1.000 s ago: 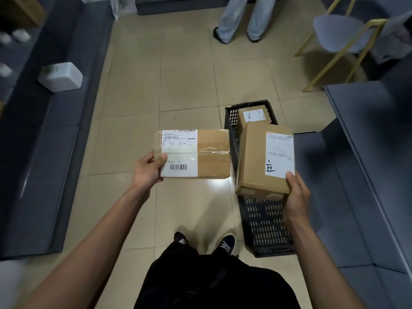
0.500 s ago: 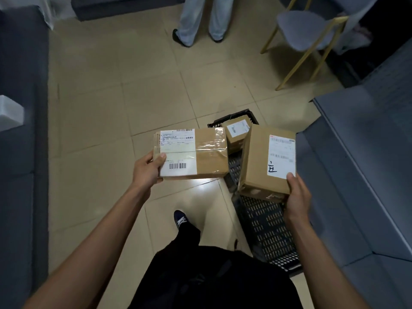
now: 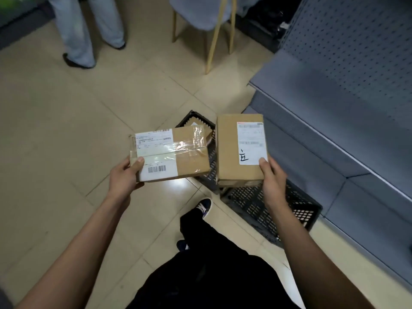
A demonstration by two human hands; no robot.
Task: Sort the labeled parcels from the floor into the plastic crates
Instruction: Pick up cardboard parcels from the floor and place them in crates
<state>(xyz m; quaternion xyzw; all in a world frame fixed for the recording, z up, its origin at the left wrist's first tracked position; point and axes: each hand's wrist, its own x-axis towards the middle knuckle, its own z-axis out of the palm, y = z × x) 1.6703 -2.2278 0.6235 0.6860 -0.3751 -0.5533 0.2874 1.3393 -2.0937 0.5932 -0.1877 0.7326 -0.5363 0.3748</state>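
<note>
Floor crate [image 3: 301, 214], small parcel [image 3: 206, 131] inside

left box [image 3: 171, 153]: brown cardboard, white label with black barcode, clear glossy tape
right box [image 3: 239, 150]: brown cardboard, white label, black handwritten mark
crate [image 3: 263, 204]: black mesh
floor [image 3: 66, 121]: beige tiles
shelf [image 3: 338, 74]: blue-grey, dotted back panel
chair [image 3: 214, 32]: yellow legs

We see dim indoor scene, cool cast. Overhead light, source unseen, throws bright glare patch on tiled floor [image 3: 176, 186] below parcels. Clear tape on left parcel [image 3: 171, 152] glints. Label print on right parcel [image 3: 239, 150] soft, unreadable. Our legs cast faint shadow. Wide-angle bend curves shelving [image 3: 334, 90]; corners darken, slightly blurred.
</note>
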